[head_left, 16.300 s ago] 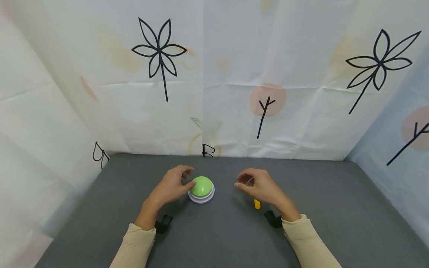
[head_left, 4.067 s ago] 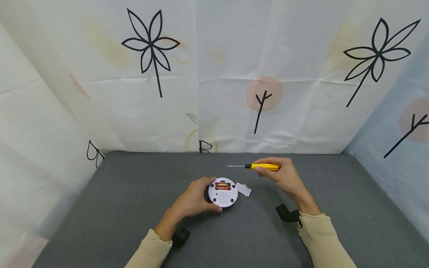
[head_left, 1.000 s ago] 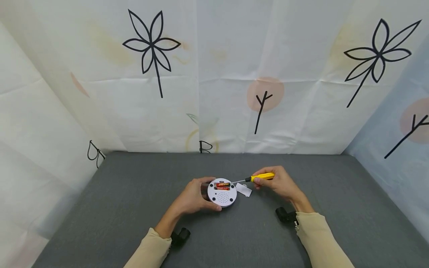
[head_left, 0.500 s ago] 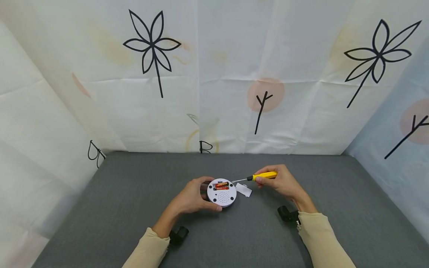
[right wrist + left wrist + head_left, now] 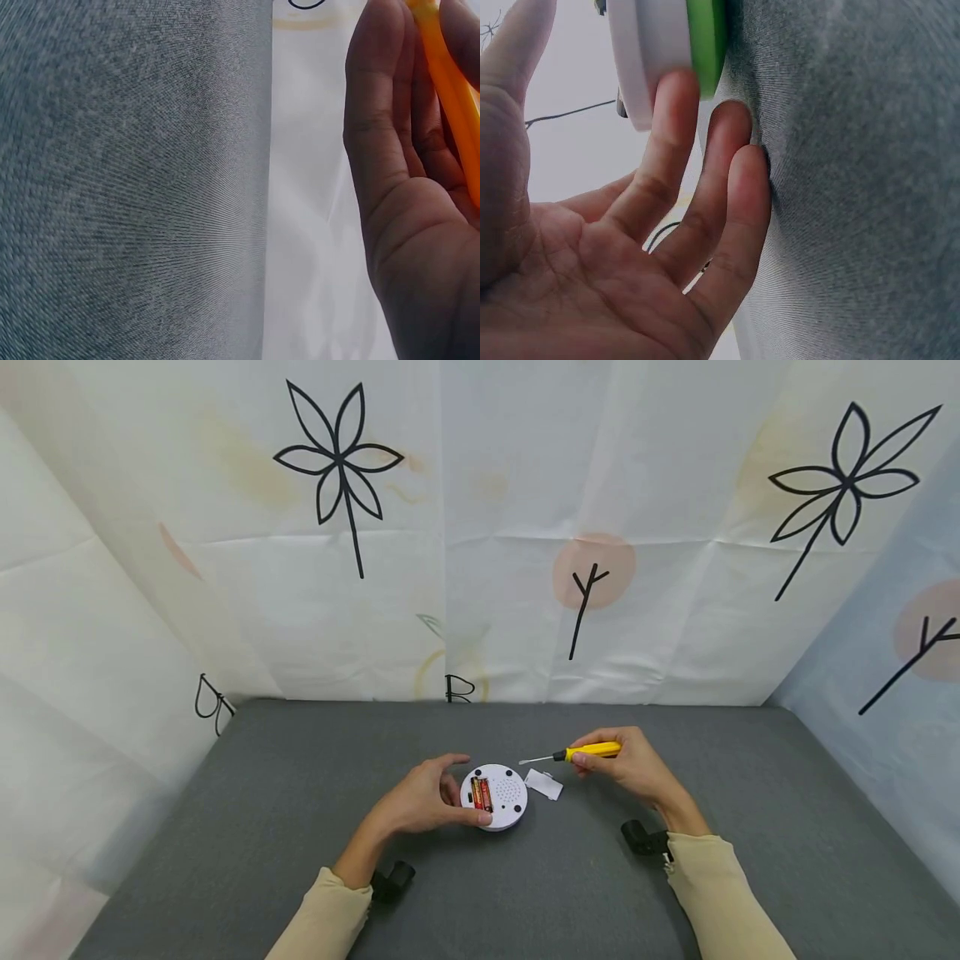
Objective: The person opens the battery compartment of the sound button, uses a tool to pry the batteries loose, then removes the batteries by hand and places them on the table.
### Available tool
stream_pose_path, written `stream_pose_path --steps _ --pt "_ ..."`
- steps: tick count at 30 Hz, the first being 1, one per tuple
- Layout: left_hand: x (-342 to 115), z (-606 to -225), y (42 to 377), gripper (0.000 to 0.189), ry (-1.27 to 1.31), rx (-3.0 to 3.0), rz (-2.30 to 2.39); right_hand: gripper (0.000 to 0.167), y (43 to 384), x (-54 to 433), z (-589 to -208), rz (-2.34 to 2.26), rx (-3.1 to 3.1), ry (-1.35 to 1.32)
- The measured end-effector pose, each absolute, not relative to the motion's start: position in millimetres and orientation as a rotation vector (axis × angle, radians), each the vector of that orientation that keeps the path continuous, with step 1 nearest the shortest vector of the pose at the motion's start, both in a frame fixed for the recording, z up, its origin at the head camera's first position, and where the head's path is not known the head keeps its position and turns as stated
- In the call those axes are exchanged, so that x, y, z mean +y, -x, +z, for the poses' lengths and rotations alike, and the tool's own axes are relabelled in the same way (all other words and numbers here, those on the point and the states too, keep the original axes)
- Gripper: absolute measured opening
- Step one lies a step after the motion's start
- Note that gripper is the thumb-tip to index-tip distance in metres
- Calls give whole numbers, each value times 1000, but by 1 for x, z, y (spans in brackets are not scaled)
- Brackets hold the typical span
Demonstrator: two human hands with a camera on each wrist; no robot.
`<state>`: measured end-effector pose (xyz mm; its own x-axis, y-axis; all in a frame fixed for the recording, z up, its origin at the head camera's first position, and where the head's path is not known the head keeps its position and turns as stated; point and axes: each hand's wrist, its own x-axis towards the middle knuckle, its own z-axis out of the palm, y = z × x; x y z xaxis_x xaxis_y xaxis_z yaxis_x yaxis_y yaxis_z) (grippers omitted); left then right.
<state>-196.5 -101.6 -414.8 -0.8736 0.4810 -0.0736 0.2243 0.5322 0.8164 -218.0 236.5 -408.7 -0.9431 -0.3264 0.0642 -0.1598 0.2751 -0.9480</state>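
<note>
And there's the white round device (image 5: 502, 802), underside up above the bench (image 5: 480, 893), green dome (image 5: 707, 45) facing down, two red batteries (image 5: 482, 795) showing! The left hand (image 5: 422, 795) grips its edge, thumb at the near rim. The white cover (image 5: 545, 785) lies just right; beyond, the right hand (image 5: 618, 768) pinches a yellow screwdriver (image 5: 600, 748), tip clear of the device.

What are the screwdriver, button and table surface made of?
Screwdriver: yellow handle probably plastic, smooth with a soft sheen; shaft likely metal, thin and silvery.
Button: white base and green cap look like smooth plastic, evenly coloured; exact type unclear.
Table surface: seems matte grey cloth, from the fine woven texture in both wrist views; what's beneath is hidden.
</note>
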Motion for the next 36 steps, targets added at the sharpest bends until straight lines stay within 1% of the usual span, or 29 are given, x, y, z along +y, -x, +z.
stream_pose_path --steps 3,5,11,18,20,23,27,29,33,36 --pt "-103 -415 197 100 -627 2443 1254 23 218 235 -408 -1751 2390 453" --pt "-103 -415 197 100 -644 2400 1270 23 218 235 -408 -1747 2393 450" --pt "-105 -414 197 83 -657 2355 1276 23 218 232 -409 -1715 2409 438" --pt "-105 -412 197 61 -654 2483 1199 23 218 230 -410 -1691 2425 417" --pt "-104 -412 196 58 -631 2521 1186 23 217 230 -410 -1682 2426 414" --pt "-102 -412 195 64 -598 2565 1187 23 217 229 -410 -1671 2425 415" --pt "-99 -415 195 87 -659 2549 1225 23 216 229 -408 -1652 2432 428" --pt "-97 -416 195 93 -714 2518 1251 24 216 229 -407 -1641 2433 452" --pt "-93 -417 194 90 -749 2510 1271 24 215 228 -402 -1604 2445 510" --pt "-89 -419 192 88 -718 2545 1280 22 212 227 -396 -1542 2477 553"
